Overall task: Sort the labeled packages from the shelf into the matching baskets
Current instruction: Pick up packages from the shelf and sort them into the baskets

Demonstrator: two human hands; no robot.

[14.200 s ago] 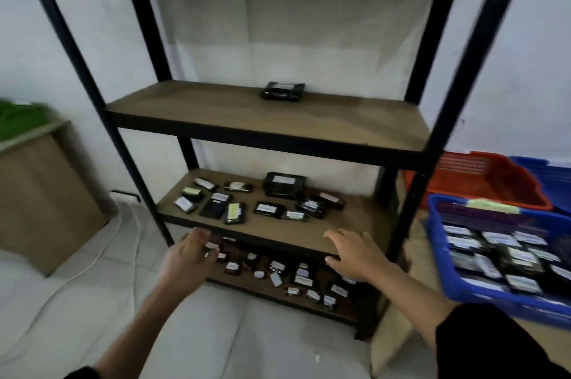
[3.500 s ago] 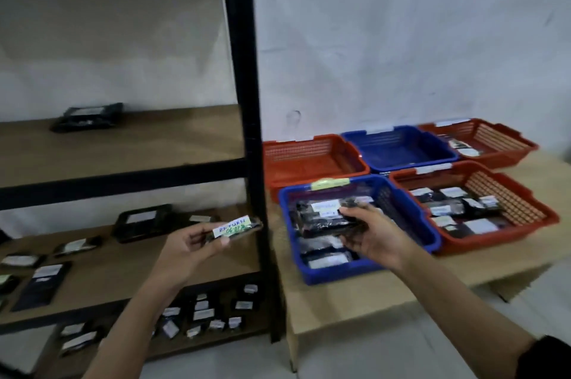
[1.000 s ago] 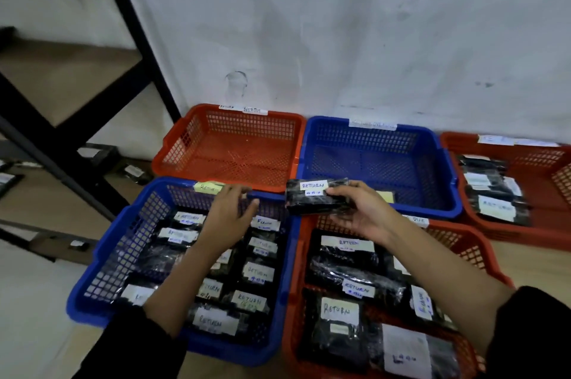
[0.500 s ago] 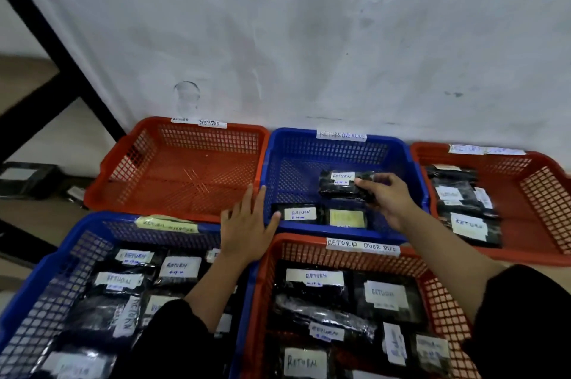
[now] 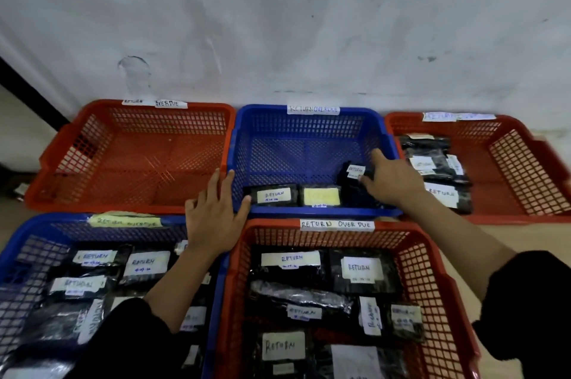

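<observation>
Right hand [image 5: 391, 180] reaches into the back middle blue basket [image 5: 312, 123], fingers on a black package [image 5: 355, 180] with a white RETURN label, at the basket's near right corner; thumb and fingertips look pinched on its right end, but whether it is still gripped or just being let go is hard to tell, index finger points up past it. Left hand [image 5: 213, 211] is flat and released, fingers straight, resting across the near left rim of that blue basket where it meets the empty red basket [image 5: 133, 159] and the front blue basket [image 5: 37, 239]; holds nothing. Package sits tilted, leaning on the wall or on something under it, just right of a yellow-labelled package [image 5: 321, 197] and another RETURN package [image 5: 273, 195] lined along the near wall. Risks, as a judgement: date line on the label is too small to read, so it could be going into the wrong basket, since every basket tag visible reads some form of RETURN OVERDUE and the differences are not legible. If dropped while tilted it may flip label-down or land on the yellow one and hide that label. Left palm loading the rim could shift or tip the light baskets. Front red basket [image 5: 429, 258] and far right red basket [image 5: 525, 159] already hold several packages; the sleeve passing over them could drag one.
</observation>
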